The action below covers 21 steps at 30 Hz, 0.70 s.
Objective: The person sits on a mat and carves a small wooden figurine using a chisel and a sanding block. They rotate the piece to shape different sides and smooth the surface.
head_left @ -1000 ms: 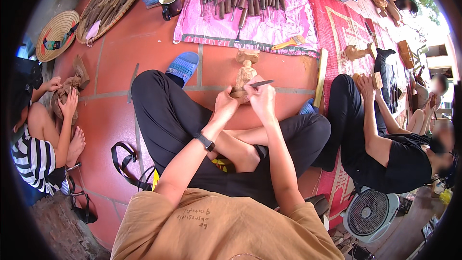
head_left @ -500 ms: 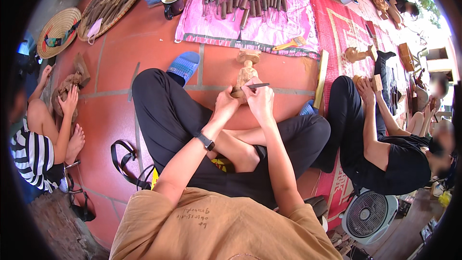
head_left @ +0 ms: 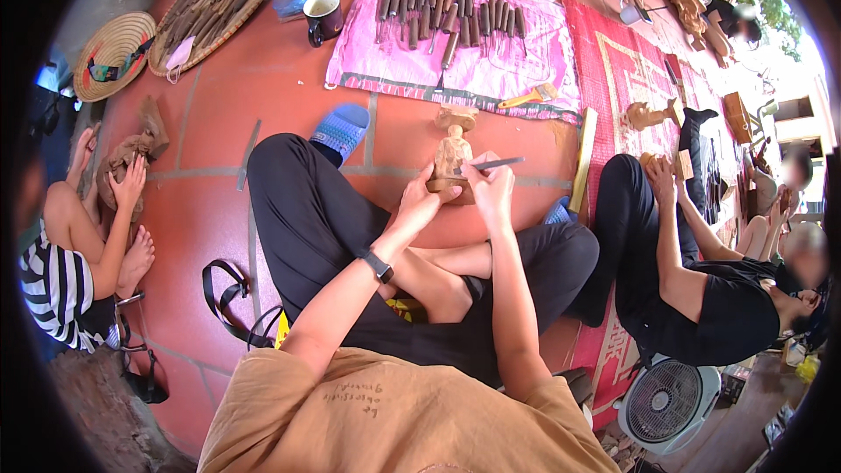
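Observation:
A pale carved wooden figure (head_left: pixel 452 152) stands in front of my crossed legs, with a flat block at its far end. At its near end, my left hand (head_left: pixel 422 205) is closed on its base. My right hand (head_left: pixel 492 189) pinches a thin, dark, stick-like tool (head_left: pixel 505 162), whose back end points to the right. The tool's front end lies at the figure's right side, partly covered by my fingers. Whether its tip touches the wood, I cannot tell.
Several wooden-handled carving tools (head_left: pixel 448 48) and a brush (head_left: pixel 532 97) lie on a pink sheet (head_left: pixel 368 61). Nearby are a dark mug (head_left: pixel 323 19), a blue slipper (head_left: pixel 342 129) and a wooden strip (head_left: pixel 583 158). People with carvings sit on both sides; a fan (head_left: pixel 663 403) stands right.
My right hand has shifted right with the tool, which sticks out farther. My left hand now sits lower on the base, and more of the figure shows. The whole view has dipped slightly.

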Available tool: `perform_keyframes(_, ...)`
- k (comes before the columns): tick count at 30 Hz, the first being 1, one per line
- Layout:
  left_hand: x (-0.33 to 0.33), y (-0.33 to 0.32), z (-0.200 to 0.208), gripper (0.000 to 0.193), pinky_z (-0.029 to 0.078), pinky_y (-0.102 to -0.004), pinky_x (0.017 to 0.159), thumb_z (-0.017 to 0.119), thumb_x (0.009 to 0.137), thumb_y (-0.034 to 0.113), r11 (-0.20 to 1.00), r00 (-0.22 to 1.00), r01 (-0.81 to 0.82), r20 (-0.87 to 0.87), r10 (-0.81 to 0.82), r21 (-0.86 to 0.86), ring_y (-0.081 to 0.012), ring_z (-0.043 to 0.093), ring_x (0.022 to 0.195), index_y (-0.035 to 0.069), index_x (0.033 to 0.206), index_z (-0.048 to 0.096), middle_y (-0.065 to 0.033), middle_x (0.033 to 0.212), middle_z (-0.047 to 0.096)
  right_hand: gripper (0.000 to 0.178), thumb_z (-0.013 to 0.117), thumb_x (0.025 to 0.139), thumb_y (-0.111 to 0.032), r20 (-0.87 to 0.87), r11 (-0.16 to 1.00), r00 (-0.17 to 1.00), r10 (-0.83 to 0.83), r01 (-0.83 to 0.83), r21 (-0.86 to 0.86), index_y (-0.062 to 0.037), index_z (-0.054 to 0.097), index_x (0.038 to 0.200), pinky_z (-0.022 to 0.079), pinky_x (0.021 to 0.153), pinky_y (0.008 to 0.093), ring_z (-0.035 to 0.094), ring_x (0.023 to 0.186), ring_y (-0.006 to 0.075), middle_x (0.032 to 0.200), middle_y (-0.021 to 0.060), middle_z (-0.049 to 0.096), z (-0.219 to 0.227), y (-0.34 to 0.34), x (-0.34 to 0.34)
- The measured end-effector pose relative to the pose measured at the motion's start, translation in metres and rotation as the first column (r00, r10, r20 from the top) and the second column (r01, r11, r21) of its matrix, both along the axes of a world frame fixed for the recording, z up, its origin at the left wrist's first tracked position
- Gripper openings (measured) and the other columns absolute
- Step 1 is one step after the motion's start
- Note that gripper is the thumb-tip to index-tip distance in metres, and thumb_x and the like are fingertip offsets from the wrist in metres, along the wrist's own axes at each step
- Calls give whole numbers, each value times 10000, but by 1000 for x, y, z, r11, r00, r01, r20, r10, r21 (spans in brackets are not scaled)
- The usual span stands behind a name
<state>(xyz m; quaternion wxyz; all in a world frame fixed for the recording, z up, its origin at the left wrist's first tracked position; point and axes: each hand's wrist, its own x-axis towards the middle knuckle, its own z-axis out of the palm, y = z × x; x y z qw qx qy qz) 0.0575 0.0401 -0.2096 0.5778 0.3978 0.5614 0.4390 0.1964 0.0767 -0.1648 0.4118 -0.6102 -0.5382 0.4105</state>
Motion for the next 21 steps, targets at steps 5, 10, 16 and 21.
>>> perform_keyframes(5, -4, 0, 13, 648, 468, -347, 912, 780, 766, 239, 999, 999, 32, -15, -32, -24, -231, 632, 1018, 18, 1316, 519, -144, 1091, 676, 49, 675, 827, 1, 154, 999, 988, 26, -31, 31, 24, 632, 830, 485, 602, 254, 627, 670, 103, 715, 69, 675, 0, -4, -8)
perform_keyframes(10, -2, 3, 3, 626, 456, -314, 913, 762, 778, 170, 999, 999, 35, 23, -35, -16, -195, 608, 1031, 1, 1326, 508, -118, 1103, 667, 63, 686, 814, -4, 83, 1000, 996, -11, 9, 23, 2, 626, 796, 468, 580, 260, 609, 653, 99, 701, 66, 670, 7, -12, -12)
perform_keyframes(16, -1, 4, 1, 760, 417, -335, 1021, 786, 748, 178, 1000, 997, -4, -78, 4, -3, -247, 567, 1174, 8, 1401, 435, -178, 1272, 596, 75, 660, 861, -33, 2, 989, 993, -117, 116, 96, -5, 596, 888, 479, 622, 289, 598, 663, 125, 743, 61, 630, -20, 1, 10)
perform_keyframes(21, -2, -3, 52, 755, 315, -408, 1126, 756, 789, 160, 927, 918, 93, -391, 62, 364, -323, 364, 1369, 35, 1437, 390, -197, 1470, 382, 119, 595, 920, -119, 369, 962, 927, -62, -42, 268, -11, 563, 957, 502, 659, 363, 630, 708, 269, 828, 128, 640, 23, -14, 15)
